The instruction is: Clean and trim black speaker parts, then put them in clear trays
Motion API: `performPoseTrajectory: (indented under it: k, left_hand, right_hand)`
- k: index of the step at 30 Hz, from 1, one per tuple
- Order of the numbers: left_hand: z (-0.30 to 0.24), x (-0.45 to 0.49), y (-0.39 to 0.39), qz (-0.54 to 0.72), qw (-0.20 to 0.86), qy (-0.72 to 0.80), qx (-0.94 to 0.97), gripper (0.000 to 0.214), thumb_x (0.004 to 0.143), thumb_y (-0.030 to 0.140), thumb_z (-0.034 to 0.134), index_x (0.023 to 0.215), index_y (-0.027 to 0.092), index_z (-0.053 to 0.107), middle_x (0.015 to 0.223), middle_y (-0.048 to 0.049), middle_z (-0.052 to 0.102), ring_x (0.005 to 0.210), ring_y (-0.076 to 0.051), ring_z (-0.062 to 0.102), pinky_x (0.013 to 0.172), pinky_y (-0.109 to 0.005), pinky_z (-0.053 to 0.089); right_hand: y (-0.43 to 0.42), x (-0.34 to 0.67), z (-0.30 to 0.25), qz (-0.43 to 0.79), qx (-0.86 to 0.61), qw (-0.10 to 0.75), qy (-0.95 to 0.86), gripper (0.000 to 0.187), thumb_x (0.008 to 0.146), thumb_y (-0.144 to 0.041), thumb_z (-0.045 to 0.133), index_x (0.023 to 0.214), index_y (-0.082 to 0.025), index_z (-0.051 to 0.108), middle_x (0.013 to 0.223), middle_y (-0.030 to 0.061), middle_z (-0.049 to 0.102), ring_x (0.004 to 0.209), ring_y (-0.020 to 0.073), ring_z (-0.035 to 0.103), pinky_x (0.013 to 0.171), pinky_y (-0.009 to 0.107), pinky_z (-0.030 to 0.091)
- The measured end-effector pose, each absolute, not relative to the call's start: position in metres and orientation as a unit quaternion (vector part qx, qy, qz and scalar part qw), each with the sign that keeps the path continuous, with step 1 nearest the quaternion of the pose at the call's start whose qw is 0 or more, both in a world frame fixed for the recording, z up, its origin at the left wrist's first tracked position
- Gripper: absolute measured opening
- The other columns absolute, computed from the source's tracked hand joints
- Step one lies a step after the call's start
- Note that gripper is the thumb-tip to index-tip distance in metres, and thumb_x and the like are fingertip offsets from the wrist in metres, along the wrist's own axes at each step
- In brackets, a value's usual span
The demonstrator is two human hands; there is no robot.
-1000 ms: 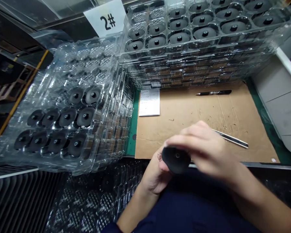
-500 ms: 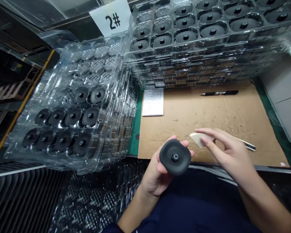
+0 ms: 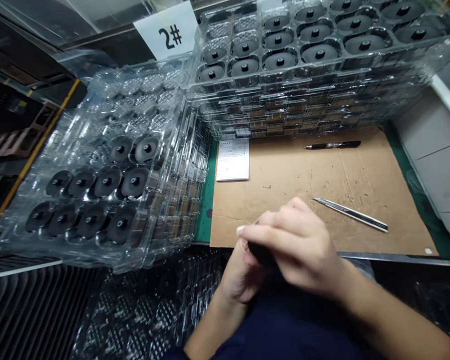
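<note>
A black, rounded dish-shaped part (image 3: 261, 254) with a central stub is held in my left hand (image 3: 237, 276), low in front of my body. My right hand (image 3: 303, 245) lies across its top, fingers bent over it and hiding most of it. A small pale patch (image 3: 240, 230) shows at my right fingertips. The cream-coloured wedge-shaped pad that hand gripped a moment earlier is otherwise covered. To the right, a utility knife (image 3: 351, 214) rests on the cardboard sheet (image 3: 281, 175).
Left of me stand stacked clear plastic trays (image 3: 165, 195), the top one partly filled with black parts. Another tray stack (image 3: 296, 85) with similar parts runs along the back. A white paper slip (image 3: 232, 160) and a black pen (image 3: 332, 145) lie on the cardboard.
My right hand has moved left and down from beside the black part onto its top. The part is now mostly hidden, and the whole utility knife has come into sight.
</note>
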State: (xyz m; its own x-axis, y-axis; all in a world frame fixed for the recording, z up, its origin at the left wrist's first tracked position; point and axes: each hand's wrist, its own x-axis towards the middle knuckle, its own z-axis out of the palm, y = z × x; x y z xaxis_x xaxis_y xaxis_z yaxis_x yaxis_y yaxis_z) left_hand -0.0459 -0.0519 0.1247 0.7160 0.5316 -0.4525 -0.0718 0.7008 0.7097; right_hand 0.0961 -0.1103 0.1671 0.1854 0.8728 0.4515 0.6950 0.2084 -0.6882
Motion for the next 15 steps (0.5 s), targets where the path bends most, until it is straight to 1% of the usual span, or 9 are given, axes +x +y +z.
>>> performPoseTrajectory:
  k: [1,3,5,7,9,11,13,15]
  left_hand:
    - [0.126,-0.046,-0.051,0.179,0.868,0.328,0.327,0.055,0.061,0.049,0.076,0.106,0.020,0.065,0.104,-0.0042,0.065,0.103,-0.025,0.059,0.086,-0.028,0.048]
    - [0.129,-0.047,-0.047,0.175,0.892,0.307,0.282,0.062,0.058,0.046,0.079,0.113,0.024,0.061,0.114,-0.0038,0.063,0.101,-0.023,0.061,0.086,-0.028,0.048]
    - [0.130,-0.049,-0.043,0.169,0.908,0.284,0.257,0.068,0.058,0.044,0.079,0.119,0.028,0.056,0.125,-0.0057,0.058,0.102,-0.025,0.062,0.088,-0.030,0.047]
    - [0.130,-0.052,-0.040,0.169,0.919,0.267,0.237,0.068,0.059,0.043,0.079,0.121,0.030,0.055,0.133,-0.0066,0.052,0.106,-0.026,0.060,0.091,-0.030,0.045]
    - [0.128,-0.053,-0.038,0.173,0.921,0.261,0.233,0.066,0.060,0.043,0.078,0.121,0.029,0.055,0.133,-0.0063,0.053,0.110,-0.026,0.058,0.091,-0.028,0.045]
    - [0.126,-0.053,-0.037,0.172,0.923,0.256,0.230,0.064,0.061,0.043,0.077,0.120,0.029,0.056,0.128,-0.0056,0.057,0.110,-0.025,0.058,0.091,-0.029,0.045]
    - [0.125,-0.052,-0.038,0.172,0.924,0.254,0.229,0.062,0.061,0.043,0.077,0.118,0.028,0.057,0.124,-0.0049,0.060,0.107,-0.025,0.060,0.092,-0.030,0.045]
    - [0.126,-0.049,-0.040,0.173,0.921,0.262,0.231,0.061,0.060,0.041,0.078,0.117,0.028,0.058,0.122,-0.0043,0.061,0.105,-0.025,0.060,0.092,-0.031,0.045]
  right_hand:
    - [-0.110,0.100,0.164,0.115,-0.633,0.461,-0.611,0.019,0.088,-0.022,0.050,0.102,-0.022,0.064,0.087,0.0002,0.067,0.073,0.0118,0.056,0.068,0.031,0.033]
    - [-0.115,0.110,0.151,0.172,-0.692,0.441,-0.545,0.018,0.088,-0.022,0.051,0.099,-0.024,0.065,0.085,-0.0012,0.068,0.075,0.0118,0.058,0.070,0.029,0.037]
    - [-0.124,0.117,0.129,0.239,-0.743,0.418,-0.466,0.018,0.087,-0.027,0.052,0.099,-0.026,0.066,0.082,-0.0017,0.068,0.072,0.0121,0.058,0.066,0.028,0.040]
    - [-0.135,0.116,0.101,0.289,-0.763,0.405,-0.413,0.021,0.086,-0.033,0.053,0.100,-0.027,0.067,0.085,-0.0007,0.069,0.071,0.0136,0.060,0.063,0.027,0.043]
    - [-0.146,0.111,0.076,0.321,-0.763,0.398,-0.396,0.022,0.085,-0.034,0.052,0.099,-0.026,0.068,0.089,0.0004,0.070,0.076,0.0158,0.063,0.065,0.028,0.047]
    - [-0.152,0.107,0.065,0.331,-0.763,0.395,-0.390,0.022,0.085,-0.033,0.052,0.096,-0.024,0.070,0.092,0.0020,0.071,0.080,0.0178,0.065,0.067,0.029,0.050]
    - [-0.151,0.107,0.074,0.323,-0.774,0.401,-0.368,0.024,0.086,-0.034,0.051,0.099,-0.023,0.068,0.095,0.0032,0.070,0.079,0.0176,0.064,0.066,0.029,0.050]
    - [-0.145,0.106,0.101,0.279,-0.786,0.427,-0.350,0.025,0.087,-0.033,0.051,0.105,-0.024,0.065,0.101,0.0033,0.068,0.077,0.0151,0.062,0.063,0.027,0.048]
